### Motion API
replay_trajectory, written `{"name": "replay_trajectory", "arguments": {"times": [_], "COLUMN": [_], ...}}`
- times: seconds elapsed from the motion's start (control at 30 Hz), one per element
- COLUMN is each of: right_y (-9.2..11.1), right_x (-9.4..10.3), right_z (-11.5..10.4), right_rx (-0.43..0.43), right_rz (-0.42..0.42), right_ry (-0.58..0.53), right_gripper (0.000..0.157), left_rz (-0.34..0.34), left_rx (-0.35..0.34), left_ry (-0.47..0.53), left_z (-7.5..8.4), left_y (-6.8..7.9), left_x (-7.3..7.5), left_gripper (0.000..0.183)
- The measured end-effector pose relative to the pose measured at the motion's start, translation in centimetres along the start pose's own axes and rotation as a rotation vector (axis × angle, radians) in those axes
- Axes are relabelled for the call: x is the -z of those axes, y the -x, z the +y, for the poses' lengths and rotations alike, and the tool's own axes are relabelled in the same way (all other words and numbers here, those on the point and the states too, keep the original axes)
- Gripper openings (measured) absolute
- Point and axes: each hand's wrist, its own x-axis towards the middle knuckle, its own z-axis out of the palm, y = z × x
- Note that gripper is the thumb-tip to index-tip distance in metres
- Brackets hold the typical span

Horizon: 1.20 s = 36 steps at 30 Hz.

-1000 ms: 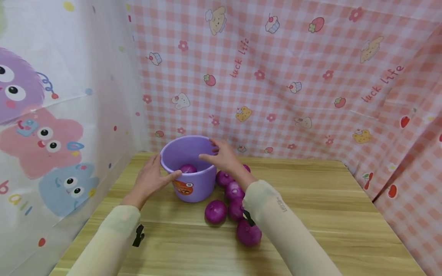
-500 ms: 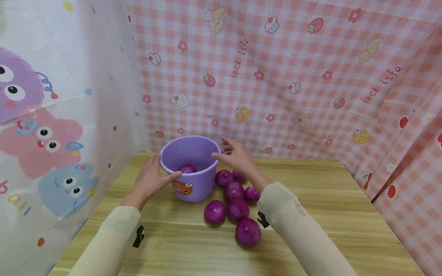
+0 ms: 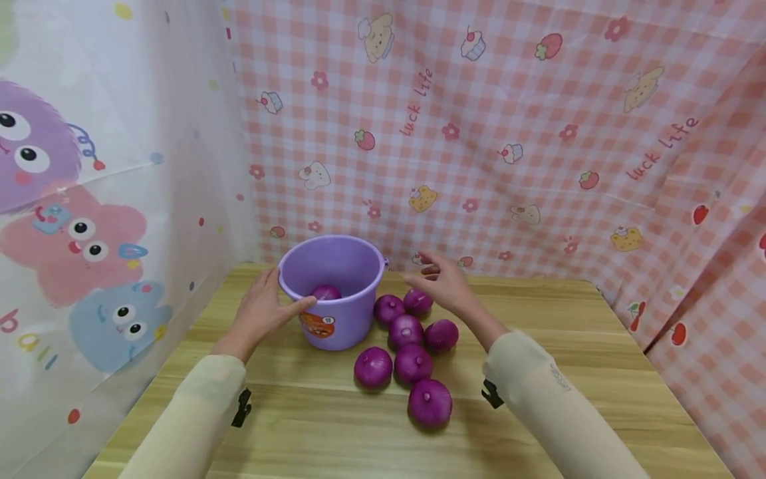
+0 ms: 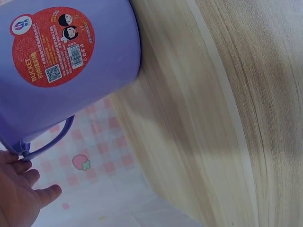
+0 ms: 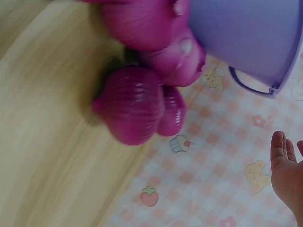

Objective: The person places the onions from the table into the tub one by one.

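Observation:
A purple bucket [image 3: 353,322] stands upright on the table, with a red onion [image 3: 326,293] visible inside it. My left hand [image 3: 261,309] rests against the bucket's left side, thumb along the front rim; in the left wrist view its fingers [image 4: 21,166] touch the rim by the handle's pivot. Several red onions [image 3: 413,364] lie to the bucket's right. My right hand [image 3: 445,285] is over the rearmost of them, a red onion [image 3: 417,303], which it partly hides. Its fingers are spread loosely and hold nothing. In the right wrist view those fingers [image 5: 279,146] look extended.
The wooden table [image 3: 556,359] carries the bucket and onions. A pink checked curtain [image 3: 503,193] hangs close behind the table's back edge, and a white cartoon curtain [image 3: 197,173] hangs at its left. The bucket's handle [image 4: 49,144] hangs down at the back.
My right hand has moved from over the bucket's right rim out to the right, above the rear onions. My left hand and the bucket have stayed in place.

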Motion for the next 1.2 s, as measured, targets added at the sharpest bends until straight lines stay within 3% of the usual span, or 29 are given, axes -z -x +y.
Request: {"name": "replay_trajectory", "arguments": {"times": [0.6, 0.9, 1.2], "right_y": [3.6, 5.8, 8.5], "right_x": [1.3, 1.1, 1.0], "right_z": [4.5, 6.3, 8.2], "right_rx": [-0.015, 0.060, 0.100], "right_rz": [-0.077, -0.091, -0.164], "right_ry": [-0.004, -0.010, -0.039], "right_gripper": [0.071, 0.062, 0.060], "left_rz": [-0.007, 0.002, 0.011], "left_rx": [0.011, 0.001, -0.006], "left_ry": [0.010, 0.013, 0.032], "left_z": [-0.3, -0.2, -0.3], "left_y": [-0.2, -0.2, -0.1], "left_x": [-0.1, -0.1, -0.1], "left_gripper": [0.121, 0.119, 0.118]}}
